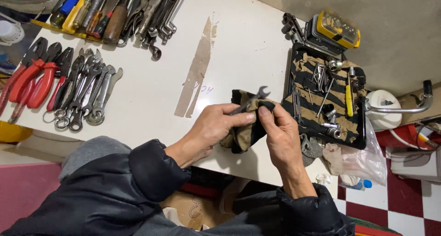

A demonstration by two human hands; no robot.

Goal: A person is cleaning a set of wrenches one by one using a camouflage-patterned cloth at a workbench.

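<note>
On the far left we see red-handled pliers and wrenches lying on the white table. Center now: left hand pinches a small open-end wrench, right hand closed on the camouflage rag around it. Right: a black tray of sockets.

A white worktable was set against a grey concrete wall; red-and-white chequered floor tiles were seen at lower right.
</note>
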